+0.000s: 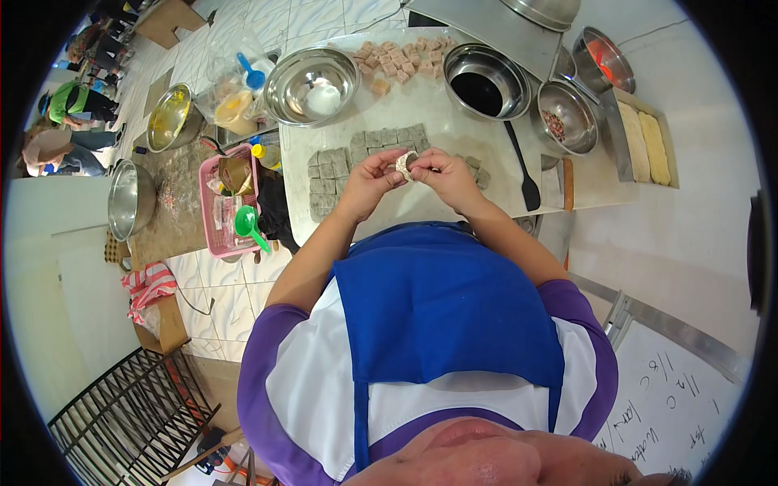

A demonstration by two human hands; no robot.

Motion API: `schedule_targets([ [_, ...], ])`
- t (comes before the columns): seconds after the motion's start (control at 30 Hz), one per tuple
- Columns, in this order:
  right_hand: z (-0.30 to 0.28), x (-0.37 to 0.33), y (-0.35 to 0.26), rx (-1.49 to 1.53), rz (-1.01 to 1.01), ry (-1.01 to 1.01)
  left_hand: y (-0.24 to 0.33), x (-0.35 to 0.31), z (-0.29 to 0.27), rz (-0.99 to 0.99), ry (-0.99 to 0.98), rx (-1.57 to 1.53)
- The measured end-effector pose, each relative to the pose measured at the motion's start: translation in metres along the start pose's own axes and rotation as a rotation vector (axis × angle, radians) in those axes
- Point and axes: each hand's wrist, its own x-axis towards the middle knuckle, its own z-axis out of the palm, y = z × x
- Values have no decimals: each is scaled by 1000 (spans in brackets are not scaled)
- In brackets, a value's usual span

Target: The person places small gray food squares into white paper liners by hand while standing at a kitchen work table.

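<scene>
Remote feed, I see left hand (373,183) and right hand (446,178), each grip pinching pale speckled piece (401,168) between them, over bench (293,146), near grey cut squares (328,180).

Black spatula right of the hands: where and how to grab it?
Probably mid-handle, pinched across its narrow width, coming from above: it's slim and uncovered, with its far end close to the dark-filled bowl and the broad blade opposite.
</scene>
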Motion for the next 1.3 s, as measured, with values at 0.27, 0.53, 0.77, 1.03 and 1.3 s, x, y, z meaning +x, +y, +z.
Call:
schedule_targets([
  [0.27, -2, -1, 0, -34, 10, 8, -1, -1, 2, -29, 10, -80],
  [0.53, 1, -1, -2, -45, 17, 14, -1, -2, 1, -52, 14, -116],
  [0.77, 10, -5, -2, -131, 1, 59, -7, 3, -2, -63, 74, -26],
  [1.03, 3, -3, -1, -119, -63, -9, -5, 2, -1, -70, 31, -70],
  [1.3, 0, -5, 4, -151, -3, -7, -1, 5, 7, -100, 63, -35],
])
